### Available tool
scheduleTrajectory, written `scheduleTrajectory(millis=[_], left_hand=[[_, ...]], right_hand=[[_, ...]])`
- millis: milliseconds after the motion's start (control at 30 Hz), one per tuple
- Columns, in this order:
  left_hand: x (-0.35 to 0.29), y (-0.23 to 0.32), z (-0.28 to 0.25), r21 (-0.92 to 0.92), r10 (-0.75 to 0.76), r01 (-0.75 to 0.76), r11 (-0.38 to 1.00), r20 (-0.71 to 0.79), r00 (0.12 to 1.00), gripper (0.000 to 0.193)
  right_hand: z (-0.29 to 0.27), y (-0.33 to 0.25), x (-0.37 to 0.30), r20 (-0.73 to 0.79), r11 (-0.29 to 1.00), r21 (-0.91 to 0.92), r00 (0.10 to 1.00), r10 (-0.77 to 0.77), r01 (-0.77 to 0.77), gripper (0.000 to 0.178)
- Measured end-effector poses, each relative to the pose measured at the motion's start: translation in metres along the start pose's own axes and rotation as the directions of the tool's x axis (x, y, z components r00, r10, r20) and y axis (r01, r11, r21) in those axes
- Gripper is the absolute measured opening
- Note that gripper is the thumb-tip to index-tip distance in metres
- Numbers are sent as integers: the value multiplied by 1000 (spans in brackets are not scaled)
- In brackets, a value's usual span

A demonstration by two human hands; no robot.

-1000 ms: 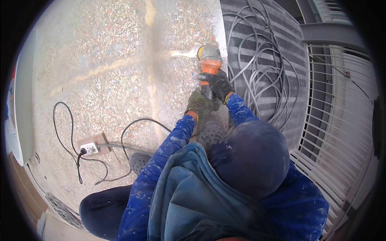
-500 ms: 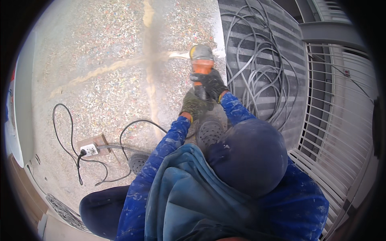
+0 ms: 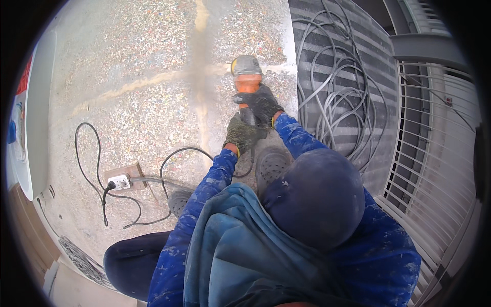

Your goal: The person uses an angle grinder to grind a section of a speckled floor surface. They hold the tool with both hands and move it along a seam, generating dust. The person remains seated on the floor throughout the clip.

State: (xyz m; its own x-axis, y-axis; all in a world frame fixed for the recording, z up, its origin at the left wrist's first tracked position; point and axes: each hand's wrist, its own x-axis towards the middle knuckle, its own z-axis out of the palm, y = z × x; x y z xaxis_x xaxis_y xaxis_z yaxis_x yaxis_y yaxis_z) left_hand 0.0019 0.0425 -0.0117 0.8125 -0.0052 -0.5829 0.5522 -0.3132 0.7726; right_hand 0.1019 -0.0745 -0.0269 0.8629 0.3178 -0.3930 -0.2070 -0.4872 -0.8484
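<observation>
Both my gloved hands grip an orange angle grinder (image 3: 249, 83) with a grey, dusty head, set down on the speckled chip floor (image 3: 138, 115). My right hand (image 3: 266, 106) wraps round the front of its body. Behind it, my left hand (image 3: 242, 133) is closed on the rear end, where a black power cord (image 3: 183, 149) trails off. The grinder's head lies over a pale strip (image 3: 153, 80) that crosses the floor near where another pale strip (image 3: 203, 128) meets it. The head is slightly blurred, and its disc is mostly hidden.
At the left, a white extension socket (image 3: 120, 182) on a wooden block has a black plug in it. Loops of grey cable (image 3: 327, 64) lie on the grey striped surface to the right, beside a white barred railing (image 3: 401, 169). My shoe (image 3: 271, 166) stands just behind the grinder.
The grinder has moved left along the pale strip, away from the striped surface, with both hands still on it. My view has shifted slightly, so the surroundings appear farther right.
</observation>
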Motion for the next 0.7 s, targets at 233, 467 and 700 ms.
scheduleTrajectory(millis=[233,467,700], left_hand=[[-11,26,37,12,-18,17,1000,57,998,72],[-14,18,4,34,26,-28,999,42,999,75],[-21,26,15,-4,-30,30,1000,-5,1000,73]], right_hand=[[-40,3,-39,-24,962,117,968,251,-247,49],[-12,-8,-23,35,985,-78,987,159,-156,58],[-24,-10,-29,111,945,-155,945,306,-288,43]])
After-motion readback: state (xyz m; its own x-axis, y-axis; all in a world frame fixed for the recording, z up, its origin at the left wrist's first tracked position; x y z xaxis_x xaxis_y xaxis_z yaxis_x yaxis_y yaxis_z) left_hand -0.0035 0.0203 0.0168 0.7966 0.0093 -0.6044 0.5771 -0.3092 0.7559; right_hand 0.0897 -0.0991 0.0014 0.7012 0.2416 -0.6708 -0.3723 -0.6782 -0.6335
